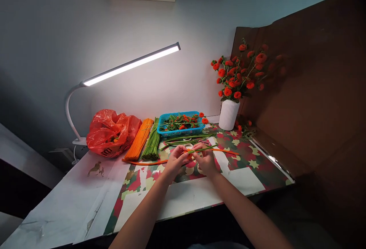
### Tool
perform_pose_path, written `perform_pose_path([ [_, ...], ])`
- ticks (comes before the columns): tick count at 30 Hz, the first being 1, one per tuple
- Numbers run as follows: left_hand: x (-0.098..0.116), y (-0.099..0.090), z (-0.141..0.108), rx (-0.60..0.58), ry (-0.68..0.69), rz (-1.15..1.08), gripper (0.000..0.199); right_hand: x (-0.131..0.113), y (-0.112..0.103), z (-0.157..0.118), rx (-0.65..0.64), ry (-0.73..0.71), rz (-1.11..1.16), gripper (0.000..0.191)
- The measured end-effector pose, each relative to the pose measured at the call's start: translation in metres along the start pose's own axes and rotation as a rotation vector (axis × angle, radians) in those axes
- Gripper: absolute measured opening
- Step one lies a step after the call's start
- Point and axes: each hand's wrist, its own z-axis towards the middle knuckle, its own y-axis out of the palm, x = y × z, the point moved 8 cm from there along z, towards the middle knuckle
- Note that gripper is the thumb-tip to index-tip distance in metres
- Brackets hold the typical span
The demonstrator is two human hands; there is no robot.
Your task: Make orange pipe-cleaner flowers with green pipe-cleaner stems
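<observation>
Two bare hands, yours, nearly meet above the camouflage-patterned table cover (267, 172): left hand (177, 158) and right hand (206, 160), fingertips pinched on one long orange fuzzy stem (228, 151) and one slim green fuzzy stem (210, 147). Orange lengths show on both sides of your grip. Just beyond your fingers: several loose green fuzzy stems (177, 141), lying crosswise. Farther back, left to right: one crumpled red plastic bag (110, 134); one orange stem bundle (139, 140); one green stem bundle (151, 146); one blue plastic basket (180, 132) holding green-and-red flower pieces; one ribbed white vase (228, 115) of red pompom flowers (228, 91).
</observation>
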Motion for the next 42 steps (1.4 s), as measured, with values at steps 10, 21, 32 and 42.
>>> perform_pose_path([
  [10, 0.012, 0.009, -0.006, -0.047, 0.139, 0.066, 0.032, 0.011, 0.004, 0.000, -0.051, 0.134, 0.143, 0.005],
  [21, 0.002, 0.000, -0.003, -0.011, 0.076, 0.112, 0.029, 0.019, 0.000, -0.002, -0.060, 0.230, 0.105, 0.020],
  [32, 0.027, -0.001, -0.006, 0.129, 0.429, 0.558, 0.020, 0.020, -0.005, -0.008, 0.107, 0.252, 0.053, 0.022],
  [42, 0.023, -0.001, -0.003, 0.056, 0.363, 0.462, 0.021, 0.011, 0.003, -0.006, -0.051, 0.236, 0.179, 0.014],
])
